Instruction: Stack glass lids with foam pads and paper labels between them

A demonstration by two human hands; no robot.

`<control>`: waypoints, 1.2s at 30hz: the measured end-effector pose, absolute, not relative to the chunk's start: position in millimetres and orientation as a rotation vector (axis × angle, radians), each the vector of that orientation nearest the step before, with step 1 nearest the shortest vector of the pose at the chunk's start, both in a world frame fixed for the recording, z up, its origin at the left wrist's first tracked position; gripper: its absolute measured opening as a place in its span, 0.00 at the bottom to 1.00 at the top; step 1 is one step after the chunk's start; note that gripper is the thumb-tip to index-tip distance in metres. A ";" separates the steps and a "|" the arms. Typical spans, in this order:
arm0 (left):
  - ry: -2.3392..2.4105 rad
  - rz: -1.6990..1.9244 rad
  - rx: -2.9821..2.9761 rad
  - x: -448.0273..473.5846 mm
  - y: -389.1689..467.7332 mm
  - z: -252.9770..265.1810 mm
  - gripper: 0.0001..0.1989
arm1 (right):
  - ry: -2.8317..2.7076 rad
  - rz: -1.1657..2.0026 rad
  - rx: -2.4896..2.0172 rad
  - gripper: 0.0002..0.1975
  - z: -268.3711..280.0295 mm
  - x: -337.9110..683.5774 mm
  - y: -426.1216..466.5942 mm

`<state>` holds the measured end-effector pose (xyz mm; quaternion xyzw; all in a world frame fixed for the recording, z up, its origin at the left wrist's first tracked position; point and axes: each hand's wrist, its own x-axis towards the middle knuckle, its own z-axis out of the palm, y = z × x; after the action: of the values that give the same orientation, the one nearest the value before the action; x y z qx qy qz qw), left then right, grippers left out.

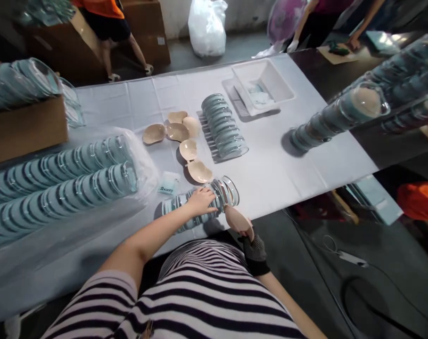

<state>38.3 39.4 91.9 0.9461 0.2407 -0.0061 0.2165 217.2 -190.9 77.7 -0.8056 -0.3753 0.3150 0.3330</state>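
My left hand (201, 200) rests on top of a short lying stack of clear round lids (203, 200) at the near edge of the white-covered table (270, 174). My right hand (251, 245), in a dark fingerless glove, holds a beige cup-shaped pad (237, 220) just off the table edge, next to the open end of that stack. Several more beige pads (187, 141) lie scattered in the middle of the table.
Long rows of clear lids in plastic wrap (65, 179) lie at left beside a cardboard box (23, 127). A lid row on a rack (223, 126), a white tray (265, 84) and tall lid stacks (341, 115) stand farther off. Other people stand at the far side.
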 end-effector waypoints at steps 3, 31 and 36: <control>0.870 -0.051 2.614 53.5 31.4 92.2 0.19 | -1.089 0.732 -2.198 0.28 71.3 207.4 -183.9; 0.653 -0.019 2.496 60.4 13.6 88.3 0.21 | -1.808 1.394 -2.462 0.11 61.4 208.1 -79.3; 0.963 0.297 2.191 38.4 52.7 73.6 0.15 | -2.089 1.171 -2.319 0.13 79.5 228.3 -86.6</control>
<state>38.4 52.7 73.6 0.8485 0.3732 0.1152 0.3570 228.3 -86.6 79.5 -0.6925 -0.6238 0.3496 -0.0956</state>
